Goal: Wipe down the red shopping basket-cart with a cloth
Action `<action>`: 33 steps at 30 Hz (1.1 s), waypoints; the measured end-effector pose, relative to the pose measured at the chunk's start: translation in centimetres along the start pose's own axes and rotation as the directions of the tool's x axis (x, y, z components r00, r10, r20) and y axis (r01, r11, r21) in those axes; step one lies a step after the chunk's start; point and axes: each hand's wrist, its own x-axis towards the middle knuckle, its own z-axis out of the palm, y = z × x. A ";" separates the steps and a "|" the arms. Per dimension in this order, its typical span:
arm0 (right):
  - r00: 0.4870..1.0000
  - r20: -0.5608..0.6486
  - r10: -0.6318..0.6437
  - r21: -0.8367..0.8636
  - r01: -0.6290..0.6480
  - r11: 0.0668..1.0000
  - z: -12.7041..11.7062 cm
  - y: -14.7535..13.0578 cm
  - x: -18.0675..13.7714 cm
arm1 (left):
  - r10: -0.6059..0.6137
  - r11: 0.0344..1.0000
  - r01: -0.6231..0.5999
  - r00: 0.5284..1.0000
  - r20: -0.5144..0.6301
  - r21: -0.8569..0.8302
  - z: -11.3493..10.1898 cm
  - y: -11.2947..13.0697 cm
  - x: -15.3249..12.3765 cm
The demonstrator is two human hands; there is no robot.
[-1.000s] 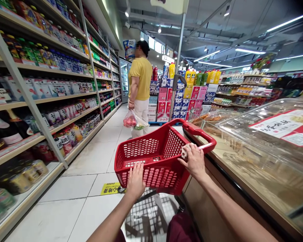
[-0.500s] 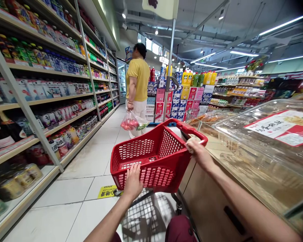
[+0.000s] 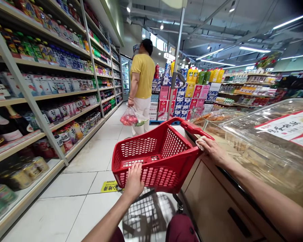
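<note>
A red plastic shopping cart [image 3: 151, 164] with slotted walls stands on the floor in front of me. Its basket holds nothing that I can see. My left hand [image 3: 134, 179] is hooked over the near side rim, fingers together and reaching inside. At the cart's right end, below the red handle [image 3: 195, 129], my right hand [image 3: 209, 148] is closed around a crumpled white cloth or tissue [image 3: 200, 144]. The cloth lies against the end of the rim. My right fingertips are partly hidden.
Drink shelves [image 3: 53, 94] line the left. Ahead stands a person in a yellow shirt [image 3: 142, 74], carrying a bag of red fruit [image 3: 128, 117]. Stacked drink cartons [image 3: 181, 97] are beyond. A counter with clear food boxes [image 3: 262, 134] borders the right; a yellow floor sign [image 3: 109, 186] lies below.
My right hand has shifted right and slightly down with the white cloth. The handle end of the cart has swung a little right. My left hand stays on the rim.
</note>
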 end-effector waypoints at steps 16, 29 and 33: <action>0.991 -0.127 -0.051 0.065 0.059 0.996 3.9 -8.7 0.0 | -0.011 1.000 0.011 1.000 0.013 -0.005 -0.2 0.2 -0.3; 0.955 -0.260 0.142 0.146 -0.106 0.983 6.7 -10.7 -0.6 | 0.001 0.998 0.003 0.998 0.064 -0.057 -0.2 0.8 -0.1; 0.917 -0.246 0.313 0.280 -0.242 0.929 6.0 -10.6 -0.4 | -0.024 0.996 0.030 0.997 0.070 -0.088 -0.4 0.8 -0.2</action>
